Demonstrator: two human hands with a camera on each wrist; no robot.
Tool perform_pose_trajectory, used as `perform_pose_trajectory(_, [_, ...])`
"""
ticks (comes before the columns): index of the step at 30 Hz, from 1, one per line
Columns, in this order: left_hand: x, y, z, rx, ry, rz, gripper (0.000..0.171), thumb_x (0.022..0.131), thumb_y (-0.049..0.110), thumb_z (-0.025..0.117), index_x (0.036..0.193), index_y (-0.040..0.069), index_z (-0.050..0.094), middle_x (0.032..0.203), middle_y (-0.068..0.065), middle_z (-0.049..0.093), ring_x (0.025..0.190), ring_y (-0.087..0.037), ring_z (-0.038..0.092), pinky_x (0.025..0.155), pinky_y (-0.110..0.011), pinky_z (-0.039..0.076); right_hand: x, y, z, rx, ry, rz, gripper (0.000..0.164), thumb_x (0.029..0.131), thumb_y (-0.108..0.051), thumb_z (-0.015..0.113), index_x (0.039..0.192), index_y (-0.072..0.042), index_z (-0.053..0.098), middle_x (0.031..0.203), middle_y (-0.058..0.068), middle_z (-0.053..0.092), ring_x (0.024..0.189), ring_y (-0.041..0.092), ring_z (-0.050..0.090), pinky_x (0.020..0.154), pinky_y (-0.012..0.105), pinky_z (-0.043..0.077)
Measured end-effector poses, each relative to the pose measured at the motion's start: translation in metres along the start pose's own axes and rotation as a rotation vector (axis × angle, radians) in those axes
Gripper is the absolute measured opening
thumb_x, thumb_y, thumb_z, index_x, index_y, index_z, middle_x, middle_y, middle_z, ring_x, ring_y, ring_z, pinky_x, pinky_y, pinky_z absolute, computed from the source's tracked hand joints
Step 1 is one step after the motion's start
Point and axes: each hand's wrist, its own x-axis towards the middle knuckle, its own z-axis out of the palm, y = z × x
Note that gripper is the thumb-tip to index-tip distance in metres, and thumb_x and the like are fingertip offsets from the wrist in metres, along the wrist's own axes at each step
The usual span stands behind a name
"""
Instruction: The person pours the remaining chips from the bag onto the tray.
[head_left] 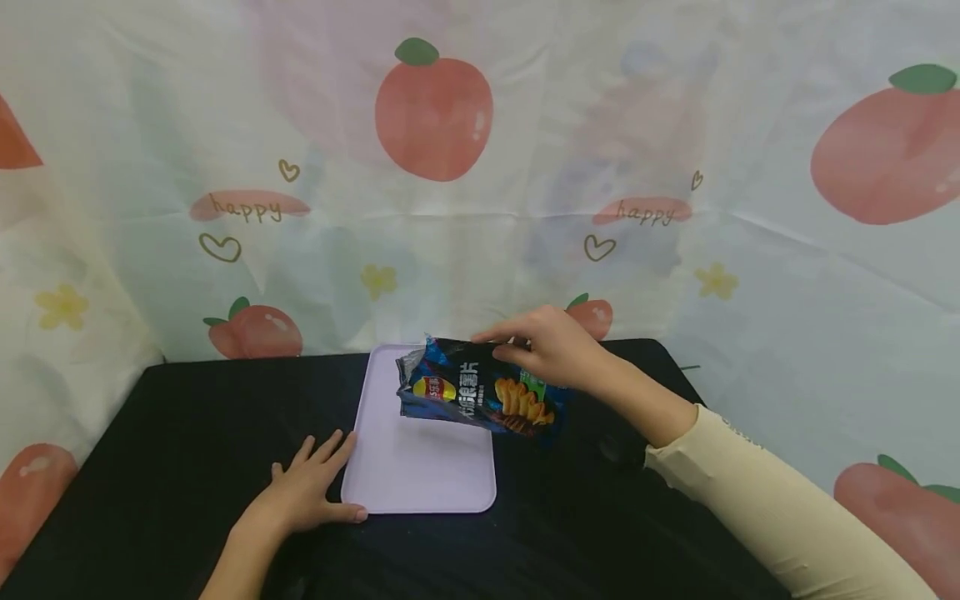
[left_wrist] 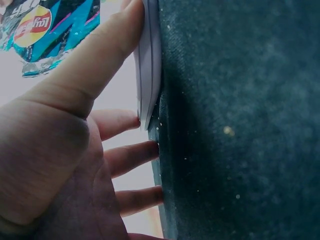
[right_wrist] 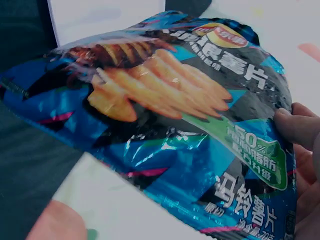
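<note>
My right hand grips a blue and black bag of potato chips by its upper edge, thumb on the printed front in the right wrist view. The bag lies sideways in the air, its crumpled, torn-looking end pointing left over a pale lilac tray. Its other end reaches past the tray's right edge. No chips show on the visible part of the tray. At the tray's near left corner rests my left hand, fingers spread and fairly straight, the thumb at the rim.
Beneath the tray is a table with a black cloth. A pale curtain printed with fruit, hearts and "happy" hangs right behind the table's far edge and along its sides.
</note>
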Motion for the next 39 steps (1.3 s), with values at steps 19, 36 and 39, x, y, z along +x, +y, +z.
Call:
perform_pose_trajectory(19, [-0.003,0.0,0.001,-0.004,0.001,-0.003,0.116,0.066,0.072,0.076,0.157,0.015,0.033,0.16,-0.02,0.031,0.142,-0.061,0.018,0.094,-0.088,0.013,0.039,-0.032,-0.013,-0.141,-0.237,0.036,0.029,0.096,-0.016,0.067,0.121,-0.03,0.074,0.112,-0.004,0.075,0.056,0.005,0.051,0.051,0.024,0.035])
perform_pose_trajectory(36, [-0.002,0.001,-0.001,0.0,0.005,0.007,0.115,0.067,0.072,0.076,0.157,0.014,0.033,0.16,-0.021,0.03,0.142,-0.061,0.018,0.095,-0.088,0.013,0.051,-0.044,-0.022,-0.254,-0.282,0.027,0.031,0.095,-0.015,0.068,0.119,-0.033,0.074,0.112,-0.006,0.075,0.066,0.007,0.058,0.049,0.025,0.031])
perform_pose_trajectory(39, [-0.003,0.001,-0.001,-0.006,0.001,0.008,0.115,0.067,0.072,0.076,0.157,0.014,0.033,0.16,-0.021,0.03,0.142,-0.061,0.017,0.095,-0.088,0.013,0.051,-0.046,-0.023,-0.276,-0.296,0.034,0.031,0.096,-0.015,0.067,0.12,-0.034,0.074,0.112,-0.006,0.075,0.065,0.008,0.058,0.048,0.025,0.03])
